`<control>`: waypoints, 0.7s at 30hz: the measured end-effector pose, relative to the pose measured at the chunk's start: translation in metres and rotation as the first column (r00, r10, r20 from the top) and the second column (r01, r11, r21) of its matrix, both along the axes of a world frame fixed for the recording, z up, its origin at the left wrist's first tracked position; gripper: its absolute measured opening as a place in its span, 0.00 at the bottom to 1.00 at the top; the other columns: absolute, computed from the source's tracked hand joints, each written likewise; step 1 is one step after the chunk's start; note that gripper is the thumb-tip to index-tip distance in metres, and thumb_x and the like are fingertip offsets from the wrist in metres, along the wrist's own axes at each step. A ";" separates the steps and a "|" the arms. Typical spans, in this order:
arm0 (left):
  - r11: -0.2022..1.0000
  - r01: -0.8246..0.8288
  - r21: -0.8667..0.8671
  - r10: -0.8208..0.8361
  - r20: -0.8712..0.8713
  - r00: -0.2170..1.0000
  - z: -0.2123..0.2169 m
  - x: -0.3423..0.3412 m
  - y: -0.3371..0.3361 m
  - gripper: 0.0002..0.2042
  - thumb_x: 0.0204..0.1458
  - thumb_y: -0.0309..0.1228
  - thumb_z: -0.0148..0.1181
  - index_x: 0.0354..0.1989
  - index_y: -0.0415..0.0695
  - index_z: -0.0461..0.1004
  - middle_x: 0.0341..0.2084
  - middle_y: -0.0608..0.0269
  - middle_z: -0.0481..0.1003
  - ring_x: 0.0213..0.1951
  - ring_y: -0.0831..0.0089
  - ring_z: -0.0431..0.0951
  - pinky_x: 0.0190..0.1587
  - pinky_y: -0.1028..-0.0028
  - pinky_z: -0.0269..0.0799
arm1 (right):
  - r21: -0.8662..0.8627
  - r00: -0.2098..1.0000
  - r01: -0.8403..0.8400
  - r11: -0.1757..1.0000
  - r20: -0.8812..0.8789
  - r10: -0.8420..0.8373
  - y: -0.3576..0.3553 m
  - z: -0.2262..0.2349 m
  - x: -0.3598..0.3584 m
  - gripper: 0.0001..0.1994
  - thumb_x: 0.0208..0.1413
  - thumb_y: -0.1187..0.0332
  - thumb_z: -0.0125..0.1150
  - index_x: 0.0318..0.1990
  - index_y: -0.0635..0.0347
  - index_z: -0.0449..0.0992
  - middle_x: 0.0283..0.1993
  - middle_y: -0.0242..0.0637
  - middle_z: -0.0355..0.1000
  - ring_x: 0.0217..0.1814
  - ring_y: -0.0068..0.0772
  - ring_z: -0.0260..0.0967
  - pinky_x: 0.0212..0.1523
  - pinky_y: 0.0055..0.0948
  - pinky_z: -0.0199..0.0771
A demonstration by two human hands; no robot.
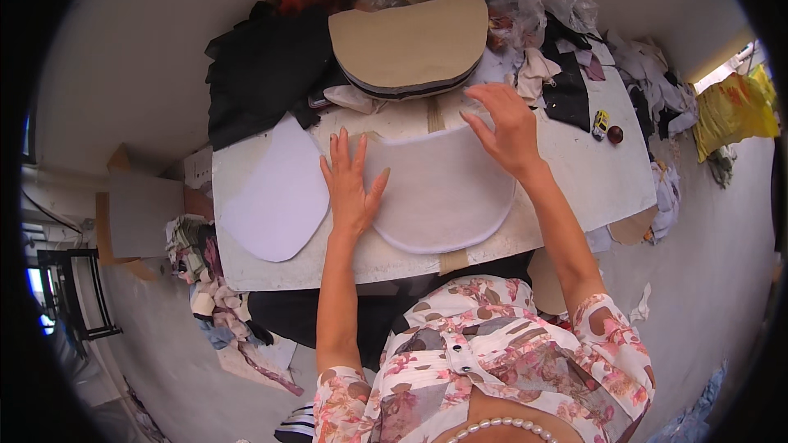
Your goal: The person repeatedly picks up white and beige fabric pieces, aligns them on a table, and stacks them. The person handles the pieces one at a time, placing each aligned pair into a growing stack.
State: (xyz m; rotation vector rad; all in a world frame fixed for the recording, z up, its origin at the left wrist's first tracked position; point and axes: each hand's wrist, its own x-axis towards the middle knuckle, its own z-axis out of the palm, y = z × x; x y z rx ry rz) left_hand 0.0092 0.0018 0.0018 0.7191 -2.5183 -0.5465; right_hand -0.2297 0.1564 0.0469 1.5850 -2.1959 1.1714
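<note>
A pale half-round sheet (pixel 443 189) with a white border lies flat on the table in front of me, its curved edge toward my body. My left hand (pixel 351 189) rests with fingers spread at the sheet's left end, the thumb over its edge. Above the sheet's upper right corner is my right hand (pixel 510 130), thumb and fingers apart, with nothing visible between them. Left of my left hand lies a white rounded piece (pixel 275 197). Beyond the sheet sits a stack of beige half-round pieces (pixel 410 41) with dark layers along its lower edge.
Black cloth (pixel 263 74) covers the table's far left. Clear plastic bags (pixel 533 4) and fabric scraps crowd the back. A small yellow toy car (pixel 601 123) and a dark round object (pixel 615 134) are on the right. Scraps (pixel 217 279) hang below the left edge.
</note>
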 end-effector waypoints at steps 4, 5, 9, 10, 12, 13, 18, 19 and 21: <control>0.996 -0.093 -0.013 0.087 -0.252 0.964 0.018 -0.007 0.000 0.23 0.55 0.39 0.56 0.59 0.49 0.67 0.64 0.52 0.59 0.69 0.55 0.49 0.67 0.51 0.39 | -0.103 0.997 -0.079 0.992 0.001 0.080 -0.084 0.025 0.004 0.06 0.43 0.68 0.67 0.29 0.58 0.77 0.31 0.35 0.73 0.38 0.41 0.69 0.37 0.39 0.71; 0.995 -0.083 0.047 0.093 -0.309 0.947 0.020 -0.012 0.000 0.20 0.55 0.36 0.56 0.57 0.47 0.69 0.61 0.53 0.62 0.66 0.56 0.54 0.65 0.55 0.45 | -0.103 0.995 -0.084 0.991 -0.069 0.077 -0.105 0.019 0.000 0.06 0.43 0.68 0.66 0.29 0.57 0.77 0.31 0.35 0.73 0.38 0.41 0.70 0.36 0.39 0.71; 0.841 0.001 0.541 0.284 -0.443 0.851 0.023 -0.025 -0.003 0.13 0.58 0.32 0.55 0.49 0.41 0.74 0.52 0.55 0.72 0.56 0.64 0.69 0.56 0.66 0.63 | 0.156 0.985 -0.026 0.987 -0.166 0.053 -0.143 0.014 -0.005 0.05 0.44 0.69 0.65 0.28 0.58 0.76 0.31 0.35 0.73 0.40 0.41 0.68 0.38 0.39 0.69; 0.714 0.052 0.698 0.361 -0.431 0.827 0.025 -0.029 -0.003 0.12 0.58 0.32 0.54 0.47 0.39 0.75 0.50 0.56 0.73 0.53 0.66 0.72 0.54 0.69 0.67 | 0.142 0.980 -0.044 0.989 -0.186 0.071 -0.145 0.013 -0.008 0.04 0.44 0.70 0.64 0.27 0.58 0.76 0.31 0.35 0.73 0.40 0.41 0.68 0.38 0.39 0.69; 0.476 0.202 0.856 0.439 -0.431 0.788 0.029 -0.038 -0.008 0.17 0.60 0.37 0.54 0.51 0.37 0.71 0.49 0.56 0.73 0.48 0.70 0.74 0.51 0.69 0.70 | 0.123 0.968 -0.082 0.989 -0.225 0.109 -0.140 0.014 -0.012 0.03 0.44 0.72 0.63 0.26 0.58 0.75 0.31 0.35 0.73 0.39 0.41 0.68 0.38 0.39 0.69; 0.337 0.284 0.897 0.474 -0.423 0.773 0.029 -0.041 -0.011 0.18 0.60 0.39 0.53 0.52 0.37 0.70 0.48 0.55 0.74 0.48 0.68 0.75 0.52 0.69 0.71 | 0.097 0.963 -0.124 0.988 -0.228 0.143 -0.135 0.015 -0.012 0.03 0.44 0.71 0.62 0.26 0.58 0.75 0.29 0.36 0.73 0.38 0.42 0.69 0.37 0.39 0.70; -0.103 0.490 0.866 0.585 -0.346 0.734 0.024 -0.064 -0.038 0.25 0.55 0.42 0.60 0.55 0.37 0.66 0.46 0.56 0.74 0.48 0.66 0.75 0.53 0.68 0.72 | 0.194 0.921 -0.359 0.913 -0.083 0.380 -0.072 0.044 0.011 0.03 0.43 0.70 0.61 0.27 0.58 0.76 0.28 0.38 0.73 0.38 0.44 0.70 0.35 0.41 0.71; -0.038 0.500 0.865 0.625 -0.370 0.688 0.027 -0.068 -0.041 0.25 0.53 0.42 0.62 0.54 0.37 0.67 0.47 0.56 0.74 0.48 0.66 0.75 0.53 0.68 0.73 | 0.254 0.910 -0.399 0.881 -0.009 0.415 -0.063 0.054 0.014 0.04 0.43 0.71 0.61 0.28 0.58 0.76 0.29 0.38 0.74 0.40 0.45 0.70 0.37 0.41 0.71; 0.123 0.470 0.874 0.593 -0.444 0.671 0.035 -0.076 -0.045 0.22 0.50 0.39 0.67 0.50 0.39 0.72 0.44 0.61 0.75 0.45 0.71 0.76 0.50 0.72 0.72 | 0.359 0.882 -0.469 0.807 0.144 0.449 -0.049 0.068 0.015 0.05 0.43 0.71 0.61 0.30 0.57 0.77 0.31 0.39 0.74 0.44 0.45 0.70 0.40 0.41 0.71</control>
